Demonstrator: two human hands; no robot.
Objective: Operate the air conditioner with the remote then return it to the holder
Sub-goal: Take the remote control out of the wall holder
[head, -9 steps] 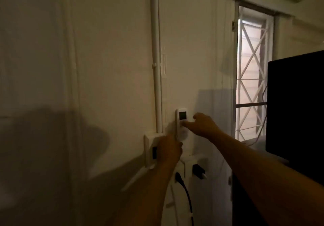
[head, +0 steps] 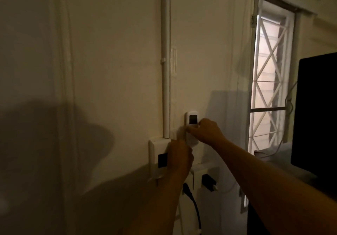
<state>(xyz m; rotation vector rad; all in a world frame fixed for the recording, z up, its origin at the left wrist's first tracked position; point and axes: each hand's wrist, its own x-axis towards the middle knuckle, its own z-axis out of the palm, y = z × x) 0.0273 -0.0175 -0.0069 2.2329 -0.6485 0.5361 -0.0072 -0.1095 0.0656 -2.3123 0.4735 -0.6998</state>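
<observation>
A white remote (head: 191,119) with a small dark screen stands upright against the wall, its lower half sitting in a white holder (head: 193,141). My right hand (head: 206,131) grips the remote at its middle, thumb on its left edge and fingers on its right. My left hand (head: 179,157) is just below, fingers curled at the holder's bottom left. Whether it presses the holder or the wall box beside it is hidden by the hand itself. The room is dim.
A white switch box (head: 157,159) with a dark panel is fixed left of the holder, under a vertical white conduit (head: 165,61). Sockets with a black plug (head: 207,181) and cable (head: 196,209) lie below. A barred window (head: 269,74) and a dark monitor (head: 317,116) are at the right.
My right hand has closed more fully around the remote's middle. My left hand stays at the holder's base.
</observation>
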